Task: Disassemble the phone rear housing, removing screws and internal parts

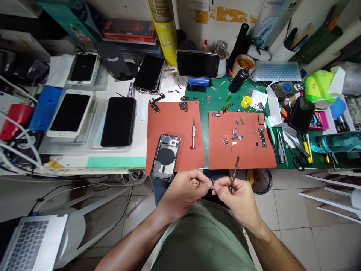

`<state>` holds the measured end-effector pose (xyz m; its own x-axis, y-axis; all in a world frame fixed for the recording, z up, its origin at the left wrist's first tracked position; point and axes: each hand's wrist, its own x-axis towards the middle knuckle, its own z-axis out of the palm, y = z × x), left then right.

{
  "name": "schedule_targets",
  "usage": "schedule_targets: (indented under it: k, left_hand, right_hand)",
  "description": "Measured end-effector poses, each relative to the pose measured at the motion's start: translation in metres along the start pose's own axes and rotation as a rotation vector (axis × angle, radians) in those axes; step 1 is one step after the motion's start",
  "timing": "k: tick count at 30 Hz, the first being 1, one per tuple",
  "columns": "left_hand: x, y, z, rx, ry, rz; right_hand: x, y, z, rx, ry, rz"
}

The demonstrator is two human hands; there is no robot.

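Observation:
My left hand point(187, 190) is closed in a pinch on a small phone part point(211, 183), held in front of my body just off the table's edge. The fingertips of my right hand point(237, 197) meet the part from the other side. A slim dark metal tool point(234, 175) with a narrow flat tip points up from between my right fingers; its exact kind is unclear. An opened phone housing point(166, 158) lies inside-up on the left red mat point(186, 158), near my left hand. A screwdriver point(193, 133) with a red end rests to its right.
Tiny phone parts point(237, 137) are scattered over the right red mat point(242, 162). Scissors point(299, 158) and a screwdriver point(280, 148) lie right of it. A phone point(197, 64) leans on a blue stand behind. Several phones, including a black one point(118, 122), lie at left.

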<state>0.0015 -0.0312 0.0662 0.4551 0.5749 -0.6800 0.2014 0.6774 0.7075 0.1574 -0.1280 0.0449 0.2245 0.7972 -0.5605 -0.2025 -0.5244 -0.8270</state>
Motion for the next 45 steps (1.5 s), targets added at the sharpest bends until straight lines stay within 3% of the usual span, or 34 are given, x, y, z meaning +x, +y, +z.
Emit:
schedule_targets:
  k: [17,27,45]
  left_hand:
    - [0.000,-0.001,0.001,0.017,0.042,0.018]
    - [-0.003,-0.005,0.007,0.034,0.140,0.090]
    - [0.001,-0.013,-0.005,-0.073,0.038,0.019]
  right_hand:
    - [0.001,0.000,0.002,0.016,0.028,0.007]
    - [0.002,0.000,0.006,0.030,0.064,0.018]
    - [0.004,0.008,0.001,0.148,-0.037,0.033]
